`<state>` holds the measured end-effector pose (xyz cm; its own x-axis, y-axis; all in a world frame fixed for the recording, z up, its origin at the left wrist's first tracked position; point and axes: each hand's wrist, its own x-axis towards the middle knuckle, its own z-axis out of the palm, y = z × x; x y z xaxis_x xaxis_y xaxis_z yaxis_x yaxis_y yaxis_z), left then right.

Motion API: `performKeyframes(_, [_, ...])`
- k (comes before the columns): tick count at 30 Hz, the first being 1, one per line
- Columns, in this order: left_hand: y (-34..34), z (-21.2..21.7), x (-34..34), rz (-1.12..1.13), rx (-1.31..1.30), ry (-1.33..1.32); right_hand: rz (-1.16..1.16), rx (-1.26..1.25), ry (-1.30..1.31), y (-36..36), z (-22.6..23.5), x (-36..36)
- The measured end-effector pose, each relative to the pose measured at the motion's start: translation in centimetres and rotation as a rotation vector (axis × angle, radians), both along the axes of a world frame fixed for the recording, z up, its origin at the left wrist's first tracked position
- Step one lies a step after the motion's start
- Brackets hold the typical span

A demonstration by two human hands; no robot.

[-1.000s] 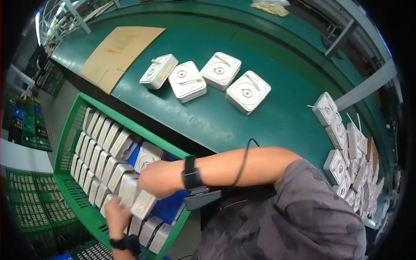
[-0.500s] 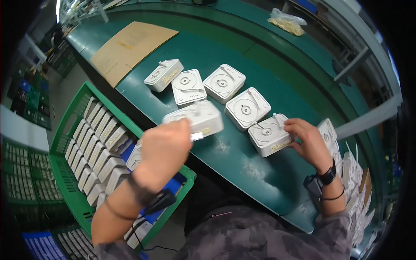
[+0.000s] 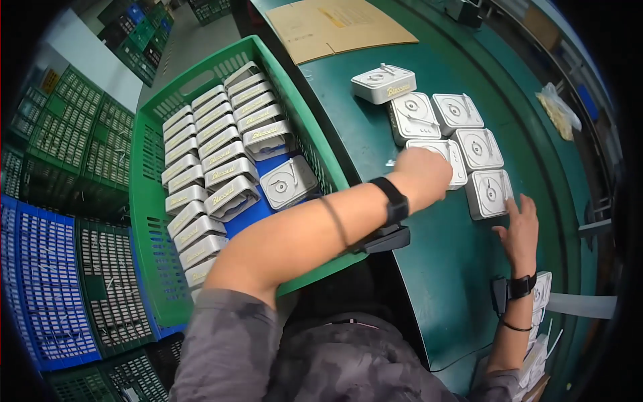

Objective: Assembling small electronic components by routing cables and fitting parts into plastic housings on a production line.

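White turntable-shaped boxes stand in a loose group on the green table (image 3: 429, 281). My left hand (image 3: 422, 177) reaches across and grips one white turntable-shaped box (image 3: 457, 163) from above, its fingers mostly hidden behind the knuckles. This box is low among the others, close to the table. My right hand (image 3: 521, 231) is open, thumb and fingers apart, beside the nearest box (image 3: 489, 194); I cannot tell whether its fingertips touch it. At the far end, one box (image 3: 384, 84) with gold lettering on its side sits askew against its neighbour (image 3: 414, 115).
Left of the table, a green crate (image 3: 157, 281) holds rows of similar white boxes, one lying face up (image 3: 288, 182). A flat cardboard sheet (image 3: 335, 30) lies at the far end. More white pieces (image 3: 536, 335) are at the right. Stacked blue crates (image 3: 50, 281) stand far left.
My left hand has carried its box away from me and lowered it among the group. My right hand has let go of the nearest box and opened. The view has turned toward the crate.
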<state>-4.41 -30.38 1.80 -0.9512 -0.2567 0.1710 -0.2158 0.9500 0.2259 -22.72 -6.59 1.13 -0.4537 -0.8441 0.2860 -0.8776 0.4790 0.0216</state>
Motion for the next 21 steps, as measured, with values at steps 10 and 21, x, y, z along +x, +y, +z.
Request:
performKeyframes(10, [-11.3, 0.3, 29.2, 0.705, -0.01, -0.197, 0.872, 0.208, -0.637, -22.8, 4.4, 22.6])
performKeyframes(21, [-14.3, -6.7, 35.1, 0.669, 0.178, -0.347, 0.615, 0.561, -0.136, -34.9, -12.8, 29.2])
